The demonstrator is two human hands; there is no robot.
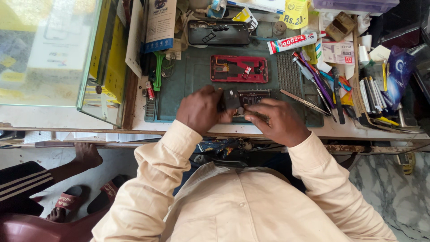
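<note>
A dark, opened phone body with its internal parts exposed [251, 99] is steadied at the near edge of the green work mat [188, 76] by the left hand [201, 110], whose fingers are closed around a small dark component at the body's left end. The right hand [277, 121] is curled tight, and a thin metal tool [257, 116] appears to be pinched between thumb and forefinger, its tip hidden at the phone. Both wrists are bent inward, the cream sleeves resting at the edge of the surface [313, 131].

The step in hand is judged to be the fine work on an inner part; a steady hold and a small, exact movement of the tool tip are called for next.

Just beyond the hands a red opened phone frame [239, 68] is laid, and further off a black phone back [218, 32]. To the right of the right hand, metal tweezers [304, 102] and a white glue tube with a red band [293, 43] are seen.
</note>
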